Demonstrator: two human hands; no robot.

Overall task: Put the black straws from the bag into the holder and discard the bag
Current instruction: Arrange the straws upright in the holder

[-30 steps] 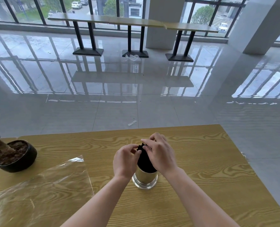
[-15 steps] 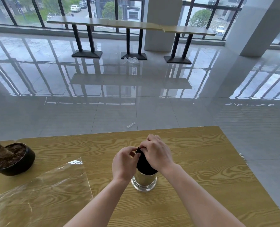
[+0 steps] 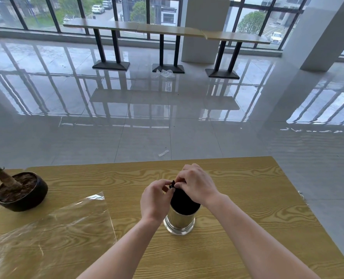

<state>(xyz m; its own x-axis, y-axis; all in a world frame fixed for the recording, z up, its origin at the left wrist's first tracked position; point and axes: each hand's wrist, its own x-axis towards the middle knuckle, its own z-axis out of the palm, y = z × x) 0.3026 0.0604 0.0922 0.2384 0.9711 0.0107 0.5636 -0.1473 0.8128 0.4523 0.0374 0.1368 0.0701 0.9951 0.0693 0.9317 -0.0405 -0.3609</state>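
A shiny metal holder [image 3: 179,222] stands upright on the wooden table [image 3: 247,198], packed with a bundle of black straws [image 3: 184,201]. My left hand [image 3: 156,199] pinches the straw tops from the left, and my right hand [image 3: 197,185] covers and grips the tops from the right. Both hands meet over the bundle's upper end, hiding most of the tips. The clear plastic bag [image 3: 52,228] lies flat and empty on the table to the left, apart from both hands.
A dark bowl-shaped pot [image 3: 22,191] with soil and a cut stump sits at the table's far left. The table's far edge and right edge border a glossy tiled floor. Long tables [image 3: 167,31] stand by the windows far off.
My hands stay on the straw tops over the holder, with the fingers shifting slightly. The view has tilted up a little. The bag has not moved.
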